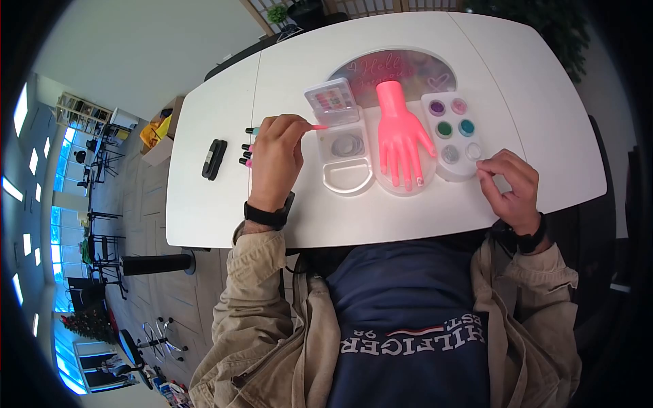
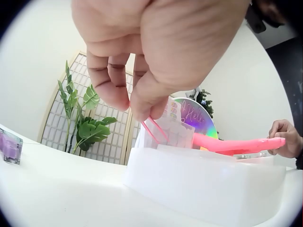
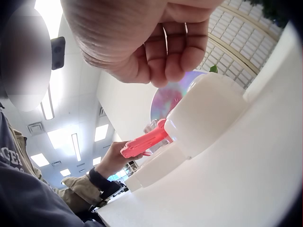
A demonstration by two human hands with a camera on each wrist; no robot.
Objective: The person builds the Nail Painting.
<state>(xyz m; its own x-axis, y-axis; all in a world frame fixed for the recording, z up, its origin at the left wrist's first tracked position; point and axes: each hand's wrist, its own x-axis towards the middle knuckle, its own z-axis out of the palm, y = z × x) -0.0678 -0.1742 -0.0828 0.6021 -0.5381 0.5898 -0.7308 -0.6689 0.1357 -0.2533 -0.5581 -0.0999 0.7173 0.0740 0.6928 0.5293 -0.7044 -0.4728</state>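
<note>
My left hand [image 1: 277, 153] pinches thin pink tweezers [image 2: 154, 130] between thumb and fingers. Their tips point over the left tray [image 1: 343, 158], near an upright clear case [image 1: 332, 100] of small coloured pieces. A bright pink model hand [image 1: 401, 139] lies palm down on a white base, with a small pale patch on one fingertip. My right hand [image 1: 509, 187], its fingers loosely bent, hovers at the near edge of the right tray [image 1: 457, 170]. No object shows between its fingers in the right wrist view. That tray holds several small round pots, purple, pink, green, teal and pale glitter.
Several small bottles [image 1: 246, 162] stand left of my left hand, with a black case-like object [image 1: 214, 160] beyond them. A rounded mirror panel [image 1: 394, 71] with lettering rises behind the trays. The white table's near edge [image 1: 381, 239] runs along my body.
</note>
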